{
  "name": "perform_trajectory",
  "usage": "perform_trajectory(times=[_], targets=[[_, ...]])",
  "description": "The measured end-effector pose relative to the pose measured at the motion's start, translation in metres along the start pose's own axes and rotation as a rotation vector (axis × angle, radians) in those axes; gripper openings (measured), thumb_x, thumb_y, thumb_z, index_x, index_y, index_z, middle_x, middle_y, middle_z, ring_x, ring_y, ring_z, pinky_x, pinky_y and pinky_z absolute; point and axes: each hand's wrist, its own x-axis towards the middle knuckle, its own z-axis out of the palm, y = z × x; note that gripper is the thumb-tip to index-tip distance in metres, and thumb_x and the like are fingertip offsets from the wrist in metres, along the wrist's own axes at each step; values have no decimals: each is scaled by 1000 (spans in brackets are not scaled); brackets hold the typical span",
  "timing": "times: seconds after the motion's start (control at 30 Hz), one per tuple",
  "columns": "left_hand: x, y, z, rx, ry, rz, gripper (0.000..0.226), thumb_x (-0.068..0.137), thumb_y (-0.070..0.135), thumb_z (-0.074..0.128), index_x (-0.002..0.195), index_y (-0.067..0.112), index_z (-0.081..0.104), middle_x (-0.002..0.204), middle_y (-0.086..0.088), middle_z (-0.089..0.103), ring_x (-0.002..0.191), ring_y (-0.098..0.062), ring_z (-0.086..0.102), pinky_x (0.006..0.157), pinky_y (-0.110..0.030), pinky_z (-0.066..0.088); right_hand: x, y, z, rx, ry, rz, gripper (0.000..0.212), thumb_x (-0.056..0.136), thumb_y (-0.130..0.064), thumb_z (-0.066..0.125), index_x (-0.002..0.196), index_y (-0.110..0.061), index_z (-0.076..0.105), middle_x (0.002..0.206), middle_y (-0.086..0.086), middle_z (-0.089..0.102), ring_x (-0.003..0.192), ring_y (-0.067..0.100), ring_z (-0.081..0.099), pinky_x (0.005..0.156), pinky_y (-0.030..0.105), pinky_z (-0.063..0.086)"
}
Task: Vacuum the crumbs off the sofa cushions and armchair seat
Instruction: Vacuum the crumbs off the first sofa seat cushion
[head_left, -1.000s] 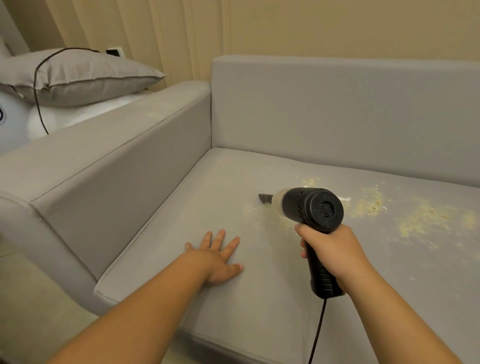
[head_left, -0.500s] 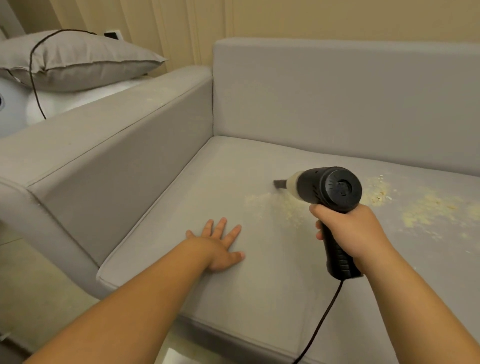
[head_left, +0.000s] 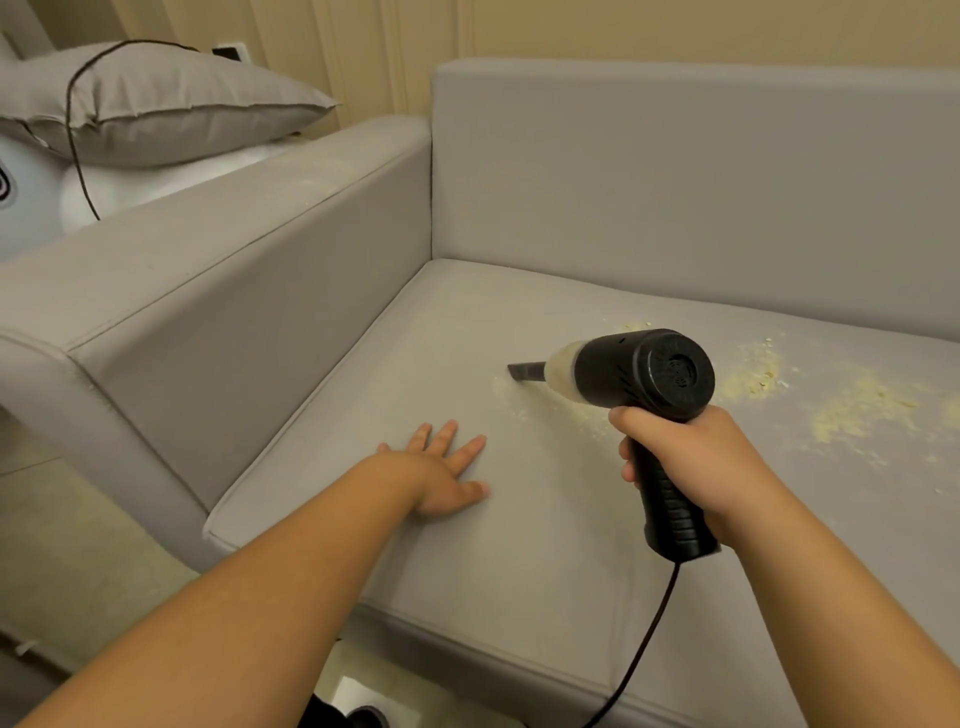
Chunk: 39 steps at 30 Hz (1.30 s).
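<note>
Leftward goes the handheld vacuum (head_left: 641, 376), gripped by the right hand (head_left: 685, 462), nozzle over crumbs (head_left: 753, 374); left hand (head_left: 441, 475) flat, fingers spread, on the seat cushion (head_left: 415, 353).

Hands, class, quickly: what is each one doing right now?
Left hand: open, fingers spread flat on the sofa seat cushion.
Right hand: closed around the handle of the black handheld vacuum.

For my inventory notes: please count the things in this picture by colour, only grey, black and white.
Grey: 2, the sofa and the pillow
Black: 2, the handheld vacuum and the thin cable on the pillow
White: 1, the rounded object under the pillow
Total: 5
</note>
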Motion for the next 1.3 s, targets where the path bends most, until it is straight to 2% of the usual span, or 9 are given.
perform_trajectory(times=[0.13,0.33,0.5,0.67,0.93,1.03,1.2,1.3], targets=[[1,1,1,3,-9,-4,77,96,80,24,154,55,-21,166,12,-34,156,-23,-25,120,-72,0,-4,-3,1,-68,-73,-20,17,88,-24,77,97,-10,74,76,11,75,63,21,72,75,44,60],[1,-3,-3,-21,-6,14,75,98,77,24,156,55,-17,167,14,-30,157,-21,-22,122,-68,1,-9,-14,-7,-122,-84,-26,19,89,-25,75,97,-8,73,74,10,75,59,19,71,75,44,59],[6,-18,-2,-64,37,-51,84,98,77,26,162,41,-16,169,13,-26,158,-18,-19,123,-67,3,-21,-23,-7,-174,-124,-31,18,89,-26,76,90,-8,73,72,8,75,59,18,71,73,43,58],[2,-17,2,-71,47,-50,88,97,77,28,162,38,-18,169,12,-27,158,-18,-19,123,-68,4,-34,-32,-7,-204,-186,-32,20,87,-29,77,92,-11,73,78,10,76,66,20,75,75,42,59],[3,-15,2,-73,76,-67,87,97,77,27,163,37,-15,170,11,-24,159,-18,-16,124,-65,6,-57,-28,-20,-299,-199,-39,16,87,-23,75,84,-8,70,67,1,70,61,15,73,67,32,56],[3,-11,4,-63,98,-75,85,99,75,27,164,36,-13,170,10,-23,159,-19,-15,124,-65,5,-64,-23,-29,-311,-215,-46,16,87,-23,75,81,-10,69,66,0,69,61,15,73,71,33,55],[4,0,4,-76,127,-93,82,101,73,24,165,34,-10,171,9,-22,159,-19,-15,124,-65,3,-69,-14,-45,-290,-163,-13,22,85,-25,75,86,-3,70,72,9,73,64,18,75,77,42,58],[6,15,3,-106,108,-87,81,101,72,24,165,34,-11,171,9,-22,159,-19,-15,123,-66,3,-69,-7,-51,-267,-68,26,23,86,-24,75,87,-1,71,76,12,75,59,13,72,70,37,56]])
